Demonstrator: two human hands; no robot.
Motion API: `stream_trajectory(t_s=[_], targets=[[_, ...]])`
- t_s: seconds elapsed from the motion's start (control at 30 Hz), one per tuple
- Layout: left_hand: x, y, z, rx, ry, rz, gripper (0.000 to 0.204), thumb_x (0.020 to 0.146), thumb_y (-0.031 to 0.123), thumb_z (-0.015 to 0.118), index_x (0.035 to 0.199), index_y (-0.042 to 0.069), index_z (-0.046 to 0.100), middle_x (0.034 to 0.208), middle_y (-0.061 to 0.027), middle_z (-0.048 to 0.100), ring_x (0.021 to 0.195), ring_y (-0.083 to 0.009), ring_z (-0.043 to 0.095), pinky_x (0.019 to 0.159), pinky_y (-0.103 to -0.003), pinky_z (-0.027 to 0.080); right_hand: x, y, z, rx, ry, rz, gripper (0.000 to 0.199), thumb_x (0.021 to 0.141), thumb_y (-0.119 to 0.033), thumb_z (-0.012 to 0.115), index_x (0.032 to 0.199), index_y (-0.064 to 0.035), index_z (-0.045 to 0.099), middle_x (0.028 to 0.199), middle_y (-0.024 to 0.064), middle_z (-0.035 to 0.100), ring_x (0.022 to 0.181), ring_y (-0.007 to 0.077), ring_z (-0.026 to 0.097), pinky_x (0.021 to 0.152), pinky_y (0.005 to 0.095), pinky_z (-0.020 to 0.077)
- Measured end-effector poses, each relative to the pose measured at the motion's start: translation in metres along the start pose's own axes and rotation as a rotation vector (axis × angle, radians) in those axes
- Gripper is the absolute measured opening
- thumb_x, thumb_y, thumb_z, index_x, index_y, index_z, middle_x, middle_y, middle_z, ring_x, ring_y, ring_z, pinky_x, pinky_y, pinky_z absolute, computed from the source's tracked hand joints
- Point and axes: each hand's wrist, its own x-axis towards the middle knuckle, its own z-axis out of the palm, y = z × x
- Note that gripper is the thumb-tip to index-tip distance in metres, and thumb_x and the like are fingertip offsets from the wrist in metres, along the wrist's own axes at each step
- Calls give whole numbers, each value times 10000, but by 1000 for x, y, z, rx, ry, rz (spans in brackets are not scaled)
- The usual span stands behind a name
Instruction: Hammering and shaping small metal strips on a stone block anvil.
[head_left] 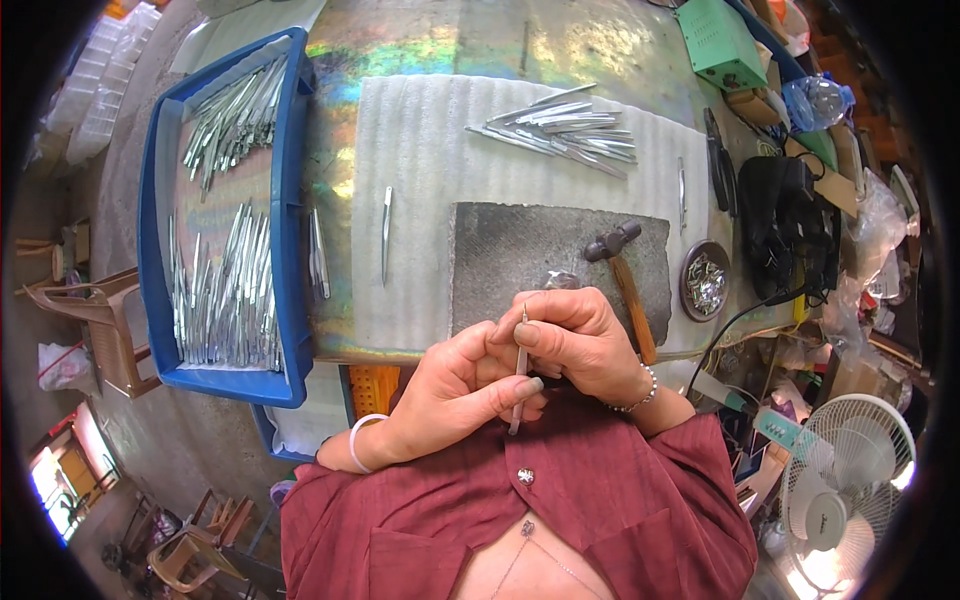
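Both hands meet at the near edge of the table, pinching 1 slim metal tweezer (519,362) held upright. The left hand (455,395) grips its lower part between thumb and fingers; the right hand (580,340) curls its fingers around the upper part. Just beyond lie a dark steel block (500,260) and a hammer (625,280); a blue tray (290,230) of tweezers sits left.

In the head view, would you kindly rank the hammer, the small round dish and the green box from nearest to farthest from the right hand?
1. Hammer: just beyond the right hand, on the grey block.
2. Small round dish: farther right, at the table edge.
3. Green box: far corner, upper right.
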Motion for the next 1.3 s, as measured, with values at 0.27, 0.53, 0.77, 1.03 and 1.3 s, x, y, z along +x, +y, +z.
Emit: stream_trajectory(t_s=[0.27, 0.53, 0.77, 1.03, 1.3], targets=[[5, 1, 9, 10, 6, -30, 219, 928, 41, 522, 1117, -12, 425, 901, -117, 644, 791, -170, 655, 663, -262, 540, -7, 2, -9, 50, 2, -5, 160, 920, -116, 555, 933, 14, 649, 667, -39, 496, 530, 22, 373, 462, 188, 282], [7, 0, 10, 13, 21, -69, 244, 934, 45, 509, 1153, -19, 422, 895, -120, 650, 774, -173, 659, 655, -254, 538, -8, 2, -11, 101, 37, 31, 139, 909, -103, 572, 921, 11, 650, 674, -34, 522, 527, 14, 375, 455, 184, 286], [5, -3, 3, 22, -18, -43, 267, 937, 44, 499, 1182, -15, 412, 894, -116, 650, 797, -170, 651, 679, -256, 519, -7, -2, -4, 58, 36, 22, 108, 894, -82, 595, 901, 10, 651, 720, -26, 560, 581, 16, 424, 487, 178, 324], [-1, -3, -4, -15, -79, 4, 294, 948, 38, 461, 1227, -18, 388, 920, -122, 642, 841, -160, 635, 723, -267, 512, -4, 2, 1, -12, 48, 46, 60, 867, -31, 620, 882, 22, 642, 808, 7, 607, 727, 50, 545, 626, 190, 447], [-7, -4, -13, -73, -91, 19, 281, 956, 58, 455, 1217, -23, 389, 923, -141, 645, 841, -198, 652, 726, -284, 529, 5, 6, 10, -58, 53, 48, 61, 869, -46, 622, 885, 10, 642, 764, -4, 604, 694, 33, 529, 588, 180, 430]])
